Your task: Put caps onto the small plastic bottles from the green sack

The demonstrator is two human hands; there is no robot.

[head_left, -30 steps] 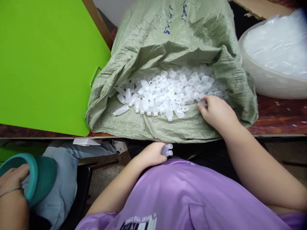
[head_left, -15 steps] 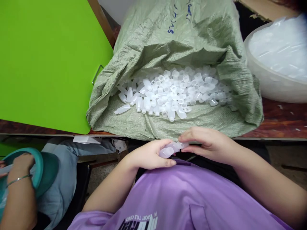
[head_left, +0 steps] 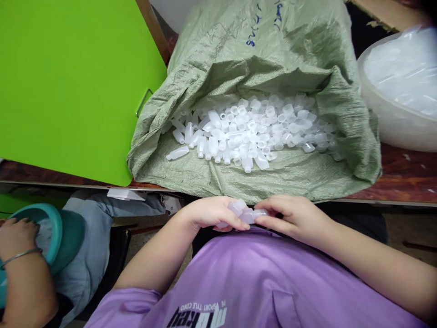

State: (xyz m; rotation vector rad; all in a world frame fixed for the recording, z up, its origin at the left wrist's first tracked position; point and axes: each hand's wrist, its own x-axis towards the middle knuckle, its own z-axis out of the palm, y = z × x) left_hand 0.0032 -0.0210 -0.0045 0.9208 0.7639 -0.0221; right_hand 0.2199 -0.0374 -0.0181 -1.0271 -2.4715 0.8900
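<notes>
Close to my purple shirt, my left hand is curled around a few small translucent plastic bottles. Thumb and fingers of my right hand pinch a piece of the same frosted plastic, whose end touches the ones in my left hand. Whether that piece is a bottle or a cap I cannot tell. Just beyond both hands, a green woven sack lies with its mouth toward me. A heap of small translucent bottles spills inside its opening.
A bright green board is left of the sack. At the right stands a white tub filled with clear plastic pieces. On the lower left, another person's hand reaches into a teal bucket. The table edge runs in front of me.
My left hand has turned, its thumb now lying across the bottles. My right hand has dropped slightly nearer my shirt. The camera view has shifted a little, and the other person's hand has moved at the bucket.
</notes>
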